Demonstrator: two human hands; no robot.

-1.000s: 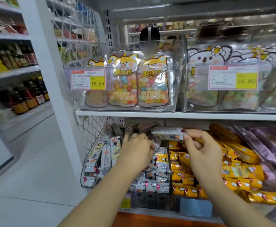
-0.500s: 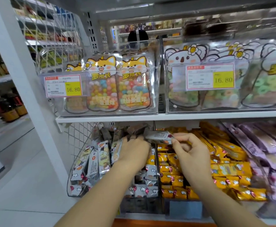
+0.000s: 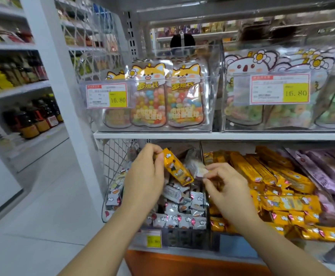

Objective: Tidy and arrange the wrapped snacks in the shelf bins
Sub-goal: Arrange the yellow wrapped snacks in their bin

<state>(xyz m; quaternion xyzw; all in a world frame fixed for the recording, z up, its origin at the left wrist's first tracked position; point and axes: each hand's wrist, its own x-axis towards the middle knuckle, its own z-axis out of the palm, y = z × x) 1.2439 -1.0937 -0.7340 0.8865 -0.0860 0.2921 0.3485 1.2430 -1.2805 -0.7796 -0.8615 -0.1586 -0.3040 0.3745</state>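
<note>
**Yellow snack held over the wrong bin**

The left hand (image 3: 144,176) grips one yellow snack (image 3: 177,170) by its top end. The snack hangs tilted over the left bin (image 3: 182,239), the one full of silver snacks (image 3: 174,218). The right hand (image 3: 226,188) is just beside it. Its fingertips pinch the end of a pale snack (image 3: 196,168) that sticks up at the back, close to the clear wall (image 3: 207,220) between the two bins.

I think the job is about half done. The yellow snacks (image 3: 278,202) in the middle bin (image 3: 234,244) lie in rows at the back, but the ones in front are jumbled. The silver snacks are a messy heap. The purple snacks (image 3: 322,172) on the far right are too blurry to judge. The held yellow snack looks like it belongs one bin over, so it likely needs to go there. After that, the heaps need lining up.

Room is tight. The upper shelf (image 3: 182,135) hangs low over the bins, so the hands can only come in from the front. A wire side (image 3: 113,156) closes off the left. The clear wall stands between the hands, so a snack must be lifted over it, not pushed through. The front of the bins is open toward the person.
</note>
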